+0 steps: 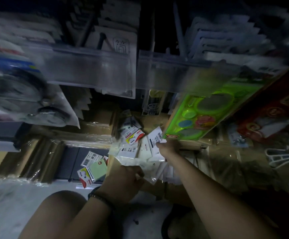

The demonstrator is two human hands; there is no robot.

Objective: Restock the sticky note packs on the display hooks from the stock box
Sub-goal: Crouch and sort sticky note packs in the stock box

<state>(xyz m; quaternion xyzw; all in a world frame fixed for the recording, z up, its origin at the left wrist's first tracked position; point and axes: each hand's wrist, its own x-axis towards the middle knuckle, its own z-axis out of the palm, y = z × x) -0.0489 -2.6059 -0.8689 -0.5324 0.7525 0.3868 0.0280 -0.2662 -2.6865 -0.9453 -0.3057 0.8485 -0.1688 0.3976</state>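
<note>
Presently both hands are inside the brown cardboard stock box (110, 161), which sits on the floor below the shelving. The right hand (167, 147) is toward the far right corner of the box and pinches the lower edge of a white sticky note pack with a barcode label (155, 138), which stands tilted above the heap. The left hand (123, 180), with a dark beaded bracelet (95, 195) at the wrist, is clenched on a clear film-wrapped bundle (148, 175) at the near edge; blur prevents confirming what the bundle contains. Other packs lie loose across the middle of the box, and a green sticky note pack (97, 167) lies outside its left wall on the floor among others. Risks, as judged: the pinch on the white pack is at one edge only, so a quick lift could let it swing or drop back into the heap. A bright green plastic toy set (205, 111) hangs just beside the right hand, and a careless upward path could strike or unhook it. The dark metal display hook (101, 40) sits behind a clear plastic label strip (92, 66), and in this dim light the hang hole could miss the hook tip. Packs outside the box lie near the knee and could be crushed if the person shifts.
</note>
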